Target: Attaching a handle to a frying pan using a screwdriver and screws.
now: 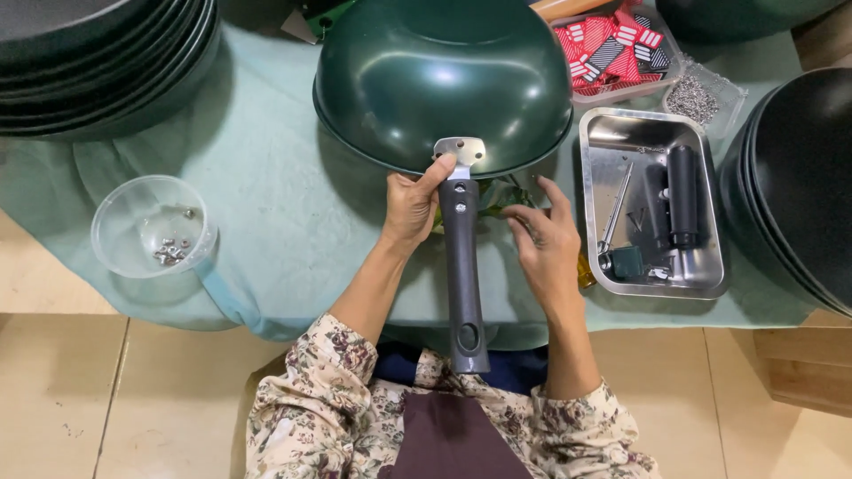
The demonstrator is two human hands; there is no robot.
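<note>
Green pan [442, 84] lies upside down at 12 o'clock on the cloth [266, 204], its dark handle [463, 266] running toward 6 o'clock, seated against the metal bracket [461, 153] at the pan rim. Left hand [410, 208] closed on the handle's top end, thumb pressed up to the bracket. Right hand [543, 244] at 3 o'clock of the handle, fingers loosely curled near something green-yellow below; whether it grips anything, cannot tell. Judgement: keep the handle square to the bracket and the thumb pressure steady, so the pan does not rock on its dome. Steel tray [652, 286] of tools at 3 o'clock; clear bowl [153, 232] of small screws at 9 o'clock. Stacked dark pans [98, 62] at 10 o'clock, more at the right edge. Pale tiled floor [62, 390] below.
</note>
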